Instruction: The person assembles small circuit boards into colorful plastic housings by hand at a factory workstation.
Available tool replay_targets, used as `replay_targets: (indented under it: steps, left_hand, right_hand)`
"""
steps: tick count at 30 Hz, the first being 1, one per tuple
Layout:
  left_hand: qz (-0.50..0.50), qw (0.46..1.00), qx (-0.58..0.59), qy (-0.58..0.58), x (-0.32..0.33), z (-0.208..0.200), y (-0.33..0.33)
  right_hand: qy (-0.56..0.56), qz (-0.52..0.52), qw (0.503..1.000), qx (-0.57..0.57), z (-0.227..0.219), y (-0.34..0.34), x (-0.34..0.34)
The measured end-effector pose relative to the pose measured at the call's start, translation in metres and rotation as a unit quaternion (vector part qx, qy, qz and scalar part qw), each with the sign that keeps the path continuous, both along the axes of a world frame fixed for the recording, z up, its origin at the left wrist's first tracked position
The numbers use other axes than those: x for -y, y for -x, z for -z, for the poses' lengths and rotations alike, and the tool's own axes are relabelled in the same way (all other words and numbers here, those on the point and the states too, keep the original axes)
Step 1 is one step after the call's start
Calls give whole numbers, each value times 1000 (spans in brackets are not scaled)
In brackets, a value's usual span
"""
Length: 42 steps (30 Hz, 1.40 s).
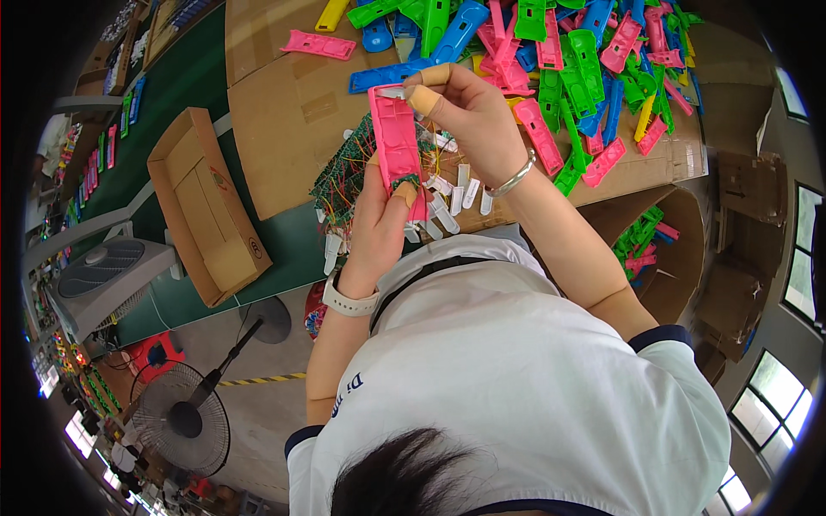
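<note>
While the left hand (379, 219) grasps its lower end, the pink plastic shell (396, 138) stands slantwise above the table's near edge, hollow side up. The left thumb presses beside a small green board (404, 181) at that end. At the shell's upper end, the right hand (477, 116) brings thumb and forefinger nearly together beside a small whitish piece (393, 92); whether they pinch it cannot be told. Behind the shell lie wired green circuit boards (346, 172), with white plastic pieces (443, 212) to the right. Farther off, coloured shells (581, 73) cover the cardboard (280, 129).
</note>
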<state>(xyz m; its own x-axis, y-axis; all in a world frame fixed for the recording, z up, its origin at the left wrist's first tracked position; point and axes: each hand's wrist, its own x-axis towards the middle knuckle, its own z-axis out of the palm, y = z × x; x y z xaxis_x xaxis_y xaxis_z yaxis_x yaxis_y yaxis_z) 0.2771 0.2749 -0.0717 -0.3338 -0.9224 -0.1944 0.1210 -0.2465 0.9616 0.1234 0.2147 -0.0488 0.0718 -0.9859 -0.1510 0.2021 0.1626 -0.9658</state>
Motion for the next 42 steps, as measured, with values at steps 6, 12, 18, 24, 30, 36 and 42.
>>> replay_targets:
  steps: [6,12,18,24,30,36,42]
  left_hand:
    - [11,999,35,35,-8,-11,1]
    - [4,994,-96,-46,-20,-12,9]
    - [12,996,-85,-21,-19,-5,10]
    - [5,987,-136,-87,-17,-10,14]
    - [43,998,-39,-6,-15,11,18]
    - [41,993,-101,-53,-13,-2,27]
    - [82,997,-9,8,3,-12,7]
  right_hand:
    - [180,-37,974,-131,3,1,3]
    - [51,-98,993,-46,2,-3,-6]
    - [-4,-35,999,23,6,-13,-10]
    - [11,23,999,32,14,-17,-14]
    - [-12,74,997,25,15,-13,-15]
    - [-73,72,985,140,24,-4,-9]
    - [-141,-29,983,113,21,7,1]
